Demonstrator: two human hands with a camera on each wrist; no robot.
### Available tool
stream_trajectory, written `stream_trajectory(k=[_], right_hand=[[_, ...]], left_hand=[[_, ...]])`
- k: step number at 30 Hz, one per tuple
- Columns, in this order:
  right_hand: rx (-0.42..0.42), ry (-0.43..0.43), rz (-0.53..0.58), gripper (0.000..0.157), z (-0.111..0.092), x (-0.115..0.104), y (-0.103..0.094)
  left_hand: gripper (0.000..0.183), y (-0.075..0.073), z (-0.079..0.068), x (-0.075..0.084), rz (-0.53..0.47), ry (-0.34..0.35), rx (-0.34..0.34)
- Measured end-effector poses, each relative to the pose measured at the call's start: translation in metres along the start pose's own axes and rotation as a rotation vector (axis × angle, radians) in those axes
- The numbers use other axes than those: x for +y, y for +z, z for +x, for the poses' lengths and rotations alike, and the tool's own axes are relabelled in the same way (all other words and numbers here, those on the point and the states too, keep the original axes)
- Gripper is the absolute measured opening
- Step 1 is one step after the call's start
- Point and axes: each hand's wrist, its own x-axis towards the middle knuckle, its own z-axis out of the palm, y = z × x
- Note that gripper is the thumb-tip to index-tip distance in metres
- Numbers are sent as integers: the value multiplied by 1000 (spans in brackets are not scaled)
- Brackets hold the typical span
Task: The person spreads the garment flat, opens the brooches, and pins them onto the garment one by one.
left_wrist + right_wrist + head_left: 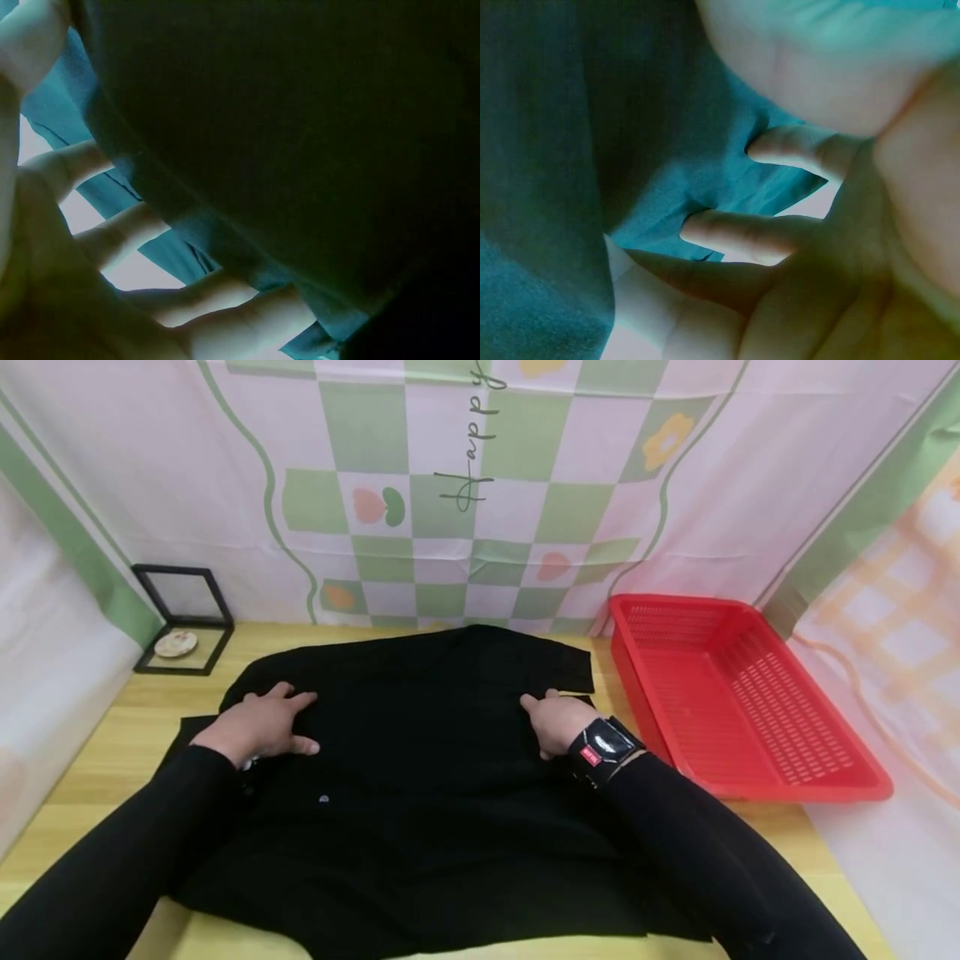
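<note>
A black shirt (420, 752) lies spread over the wooden table, with a small light mark on its left part. My left hand (262, 724) rests on the shirt's left side with fingers spread. On the opposite side, my right hand (558, 724) touches the cloth near a slit at the right edge. In the left wrist view the extended fingers (131, 229) reach to the dark fabric (262, 135). The right wrist view has fingertips (705, 225) against the cloth (645, 150), the thumb side nearer the camera.
A red plastic basket (652, 693) stands on the right, close to my right forearm. At the back left is a black hinged frame (183, 672) with a small round disc (176, 643) on it. A checked curtain (442, 435) hangs behind the table (82, 768).
</note>
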Motion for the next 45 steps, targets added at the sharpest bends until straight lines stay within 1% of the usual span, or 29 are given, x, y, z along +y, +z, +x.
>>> stream_trajectory(k=[10, 23, 32, 38, 42, 45], right_hand=[[-10, 15, 32, 84, -2, -1, 1], [-3, -5, 9, 82, -2, -3, 2], [-15, 10, 33, 85, -2, -3, 0], [-19, 6, 33, 85, -2, -3, -1], [-5, 6, 33, 84, -2, -2, 0], [21, 5, 33, 81, -2, -2, 1]], left_hand=[[91, 1, 0, 1, 0, -12, -5], [93, 3, -2, 1, 4, -20, -12], [92, 0, -4, 1, -6, -14, -9], [92, -2, -4, 1, -9, -24, -6], [91, -2, -3, 1, -17, -29, -8], [91, -2, -2, 1, -32, -30, -19]])
